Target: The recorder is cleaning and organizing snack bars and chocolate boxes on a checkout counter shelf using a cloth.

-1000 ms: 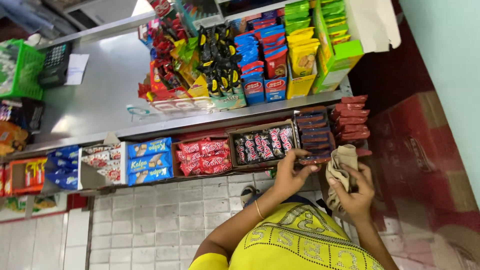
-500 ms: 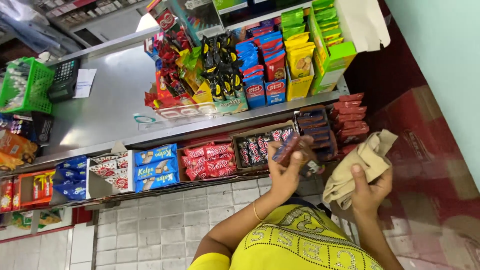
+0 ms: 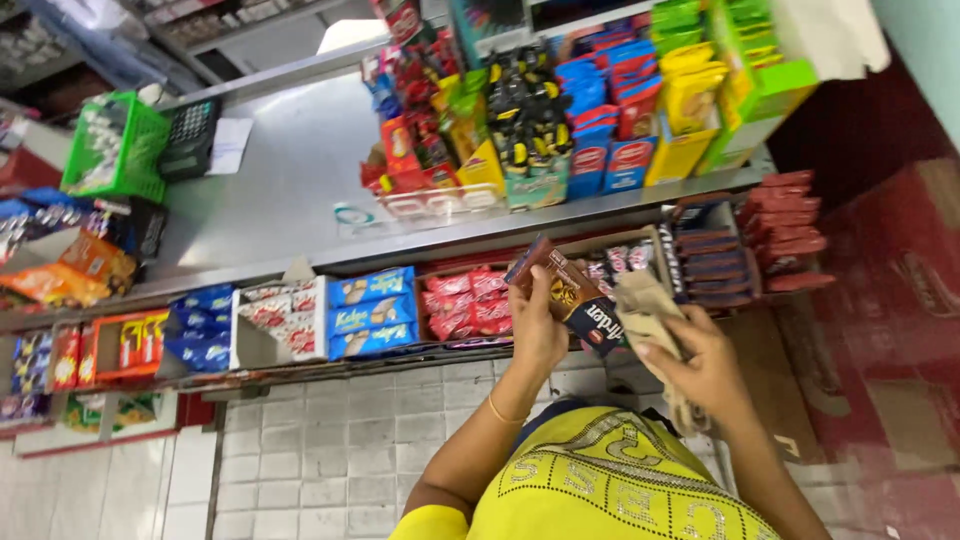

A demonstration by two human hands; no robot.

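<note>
Left hand (image 3: 537,325) is clamped on a stack of flat brown foil-wrapped chocolate bars (image 3: 570,297), long axis running up-left to down-right from the fingers. Right hand (image 3: 700,365) is just right of the stack's lower end, gripping a crumpled beige cloth (image 3: 645,310) (cloth touches the bars, nearer than the left).

The left hand (image 3: 535,325) holds dark brown bars (image 3: 570,295) with gold and red markings; the right hand (image 3: 705,365) holds a beige cloth (image 3: 645,310). Left of the bars lie red packets (image 3: 470,305), then blue boxes (image 3: 370,312) with yellow print. Above the bars, on the grey steel counter (image 3: 290,170), stand blue, yellow and bright green packs (image 3: 690,90). Far left of them sits a green basket (image 3: 115,145). Below the bars, a yellow top (image 3: 600,480) studded with silver dots
</note>
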